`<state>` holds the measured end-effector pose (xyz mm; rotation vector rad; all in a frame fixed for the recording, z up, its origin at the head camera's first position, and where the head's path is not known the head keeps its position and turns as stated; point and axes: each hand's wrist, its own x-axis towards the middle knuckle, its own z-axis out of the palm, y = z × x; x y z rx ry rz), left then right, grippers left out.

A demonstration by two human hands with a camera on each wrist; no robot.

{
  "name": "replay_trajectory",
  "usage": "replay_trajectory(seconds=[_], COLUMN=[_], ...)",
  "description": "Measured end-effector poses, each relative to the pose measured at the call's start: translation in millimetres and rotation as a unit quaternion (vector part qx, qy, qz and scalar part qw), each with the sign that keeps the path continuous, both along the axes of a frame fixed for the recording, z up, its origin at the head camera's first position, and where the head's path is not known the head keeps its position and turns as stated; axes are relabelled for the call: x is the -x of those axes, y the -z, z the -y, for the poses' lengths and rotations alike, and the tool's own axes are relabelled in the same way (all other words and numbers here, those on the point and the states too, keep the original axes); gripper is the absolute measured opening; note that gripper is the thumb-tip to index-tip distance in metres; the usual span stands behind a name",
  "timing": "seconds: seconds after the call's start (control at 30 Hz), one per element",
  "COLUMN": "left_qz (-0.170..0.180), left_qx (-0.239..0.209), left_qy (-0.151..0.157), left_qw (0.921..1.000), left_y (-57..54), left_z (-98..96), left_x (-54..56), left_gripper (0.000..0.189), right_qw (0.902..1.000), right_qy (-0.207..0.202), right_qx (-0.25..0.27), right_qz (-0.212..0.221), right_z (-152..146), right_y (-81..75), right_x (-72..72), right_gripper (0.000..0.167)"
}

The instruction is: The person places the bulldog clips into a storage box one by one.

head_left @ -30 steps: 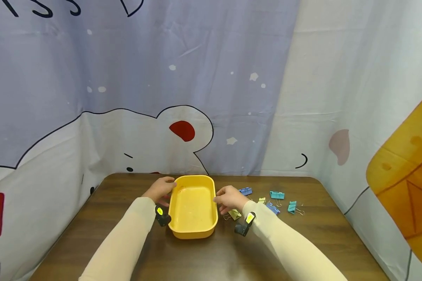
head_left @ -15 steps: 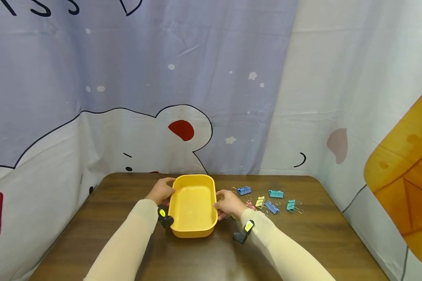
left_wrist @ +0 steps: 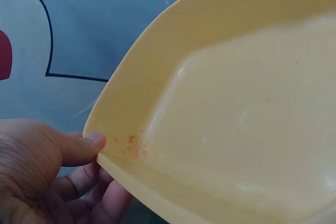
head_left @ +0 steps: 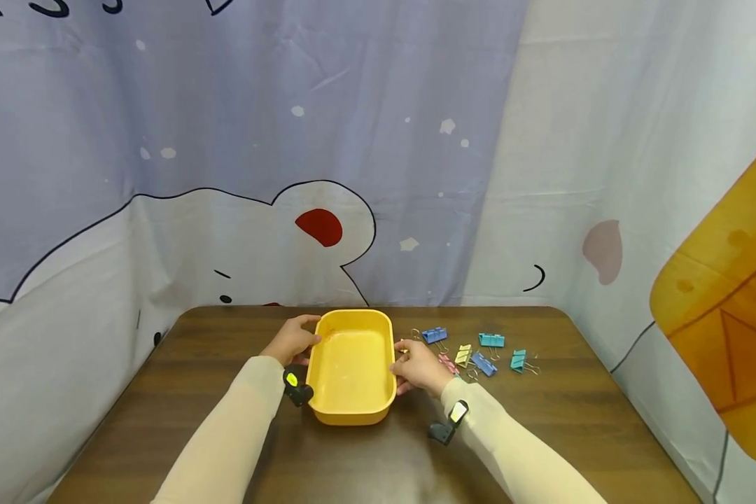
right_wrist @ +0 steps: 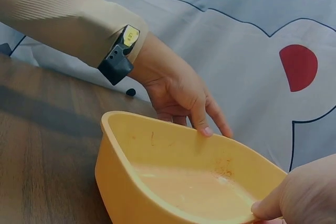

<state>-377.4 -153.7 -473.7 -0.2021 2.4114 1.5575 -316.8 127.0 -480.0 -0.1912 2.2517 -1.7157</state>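
Observation:
A yellow plastic tray (head_left: 351,418) with rounded corners is between my two hands over the wooden table. Its inside shows no contents, only reddish marks near one corner, seen in the left wrist view. My left hand (head_left: 290,341) grips the left rim, thumb (left_wrist: 84,148) over the edge and fingers beneath the outside. On the opposite side my right hand (head_left: 421,367) pinches the right rim, its thumb on the edge; its other fingers are mostly hidden. Whether the tray's base touches the table cannot be told.
Several binder clips lie right of the tray: blue clips (head_left: 435,335), a yellow clip (head_left: 463,355), a pink clip (head_left: 448,363) and teal clips (head_left: 491,340). A printed curtain (head_left: 416,175) hangs behind the wooden table (head_left: 561,420).
My right hand has closed in on the tray's right rim, uncovering clips behind it. The tray and both hands have shifted slightly right toward the clips. The head view has tilted a little.

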Motion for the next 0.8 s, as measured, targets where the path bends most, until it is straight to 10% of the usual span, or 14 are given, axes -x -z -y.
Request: replay_trajectory(seconds=[0.3, 0.8], left_qz=[-0.014, -0.007], left_qx=[-0.008, -0.049], left_qy=[-0.019, -0.038], left_qw=[0.9997, 0.9981], left_y=[5.5, 10.0], left_z=[-2.6, -0.6], left_x=[-2.3, -5.0], left_gripper=[0.056, 0.048], right_qw=[0.9895, 0.9639], right_qy=[-0.02, 0.103], right_qx=[-0.139, -0.216], right_qz=[-0.032, -0.116], right_z=[-12, -46], right_y=[-19.9, -23.5], right_x=[12.6, 70.2], right_gripper=[0.047, 0.026])
